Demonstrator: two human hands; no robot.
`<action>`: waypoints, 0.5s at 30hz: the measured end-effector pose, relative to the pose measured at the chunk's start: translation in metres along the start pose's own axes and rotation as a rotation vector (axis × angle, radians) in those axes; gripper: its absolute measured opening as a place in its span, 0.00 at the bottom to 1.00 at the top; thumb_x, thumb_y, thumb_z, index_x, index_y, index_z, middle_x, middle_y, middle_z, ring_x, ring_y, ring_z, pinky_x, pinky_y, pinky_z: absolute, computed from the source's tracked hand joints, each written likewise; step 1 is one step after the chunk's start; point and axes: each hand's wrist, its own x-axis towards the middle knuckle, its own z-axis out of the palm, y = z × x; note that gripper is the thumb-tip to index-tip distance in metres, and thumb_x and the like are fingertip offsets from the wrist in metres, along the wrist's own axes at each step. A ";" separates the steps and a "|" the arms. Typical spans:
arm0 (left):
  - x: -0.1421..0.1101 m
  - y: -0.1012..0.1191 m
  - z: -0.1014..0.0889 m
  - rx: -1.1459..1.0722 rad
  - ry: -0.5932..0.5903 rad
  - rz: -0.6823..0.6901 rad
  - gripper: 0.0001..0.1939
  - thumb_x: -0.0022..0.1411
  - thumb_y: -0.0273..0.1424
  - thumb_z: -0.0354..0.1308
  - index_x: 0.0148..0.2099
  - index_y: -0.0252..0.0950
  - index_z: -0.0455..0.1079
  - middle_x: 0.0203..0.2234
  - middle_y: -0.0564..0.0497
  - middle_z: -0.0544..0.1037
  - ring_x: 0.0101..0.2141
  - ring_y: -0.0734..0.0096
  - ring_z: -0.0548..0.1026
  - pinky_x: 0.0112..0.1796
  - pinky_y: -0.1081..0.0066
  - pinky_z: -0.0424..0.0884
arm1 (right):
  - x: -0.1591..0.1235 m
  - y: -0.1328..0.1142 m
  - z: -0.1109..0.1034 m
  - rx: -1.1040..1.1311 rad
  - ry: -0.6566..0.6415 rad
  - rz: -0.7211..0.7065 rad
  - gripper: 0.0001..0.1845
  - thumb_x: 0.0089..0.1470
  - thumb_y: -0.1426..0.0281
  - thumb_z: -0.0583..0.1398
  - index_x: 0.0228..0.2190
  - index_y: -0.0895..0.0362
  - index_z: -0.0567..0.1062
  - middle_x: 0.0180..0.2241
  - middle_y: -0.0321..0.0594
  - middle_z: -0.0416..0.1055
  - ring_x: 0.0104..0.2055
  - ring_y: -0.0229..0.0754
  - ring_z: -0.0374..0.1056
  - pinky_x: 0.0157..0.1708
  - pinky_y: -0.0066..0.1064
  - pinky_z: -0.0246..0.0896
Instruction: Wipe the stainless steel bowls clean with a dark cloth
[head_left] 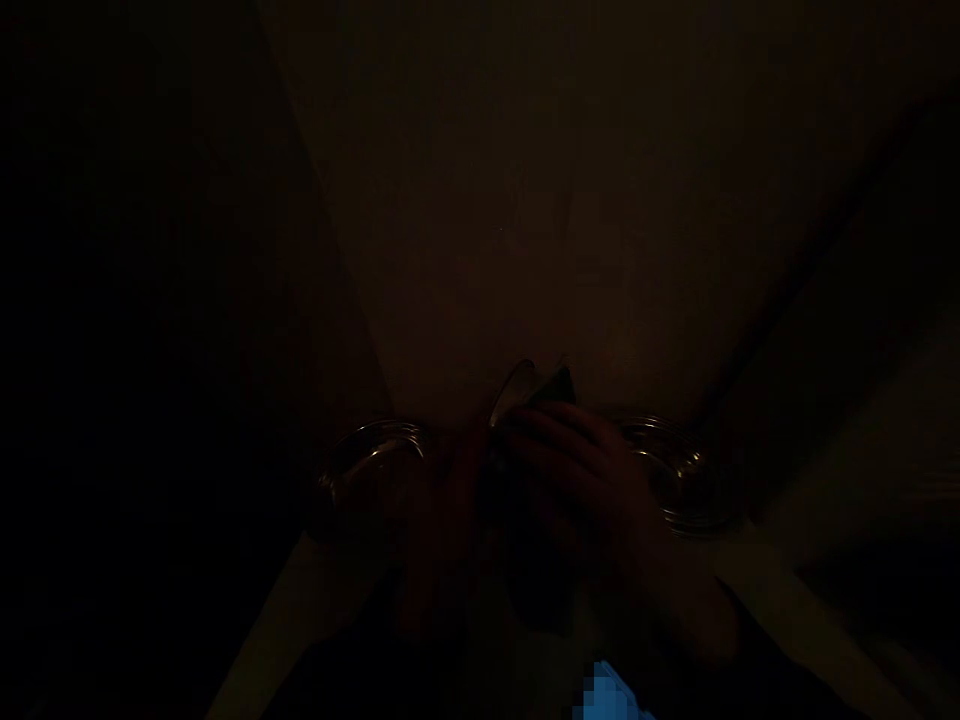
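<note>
The scene is very dark. My right hand [581, 465] has its fingers bent over a dark cloth [541, 595], which hangs down below the palm; a corner of it sticks up past the fingers. Just beside those fingertips shows the thin, curved, shiny rim of a dish-like piece [514, 392], tilted up, its lower part hidden behind the hands. My left hand [450, 490] is close on the left side of this piece and seems to touch it, but its fingers are lost in the dark.
A shiny round metal bowl or dish [375, 428] stands at the left, partly behind my left hand. Another shiny round metal dish [679, 520] stands at the right, near my right wrist. A pale surface [495, 250] reaches up behind them. A blue blurred patch [611, 698] lies at the bottom edge.
</note>
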 end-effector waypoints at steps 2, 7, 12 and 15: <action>-0.001 -0.004 0.001 0.001 -0.032 0.012 0.16 0.49 0.42 0.62 0.31 0.34 0.75 0.25 0.50 0.79 0.27 0.70 0.76 0.26 0.75 0.69 | 0.001 0.007 -0.002 0.034 0.007 0.097 0.18 0.58 0.73 0.56 0.50 0.58 0.71 0.52 0.46 0.70 0.56 0.47 0.61 0.51 0.43 0.62; -0.003 -0.008 0.003 -0.021 -0.175 0.013 0.16 0.52 0.43 0.60 0.30 0.33 0.76 0.25 0.48 0.80 0.28 0.68 0.76 0.27 0.74 0.70 | 0.003 0.013 -0.009 0.054 0.040 0.229 0.17 0.59 0.73 0.54 0.49 0.59 0.71 0.51 0.47 0.71 0.53 0.46 0.64 0.51 0.43 0.62; 0.003 -0.012 0.002 -0.065 -0.038 0.027 0.14 0.52 0.44 0.59 0.30 0.37 0.75 0.27 0.50 0.79 0.31 0.66 0.77 0.28 0.72 0.71 | 0.001 -0.003 -0.002 -0.009 0.000 -0.005 0.17 0.54 0.73 0.58 0.47 0.59 0.73 0.50 0.44 0.71 0.54 0.51 0.61 0.48 0.46 0.62; 0.008 -0.019 -0.002 -0.048 0.013 0.062 0.14 0.53 0.43 0.59 0.31 0.37 0.74 0.28 0.49 0.79 0.37 0.63 0.77 0.33 0.71 0.72 | 0.001 -0.012 0.002 -0.021 -0.015 -0.088 0.15 0.54 0.72 0.58 0.45 0.58 0.74 0.50 0.43 0.72 0.53 0.51 0.62 0.48 0.48 0.59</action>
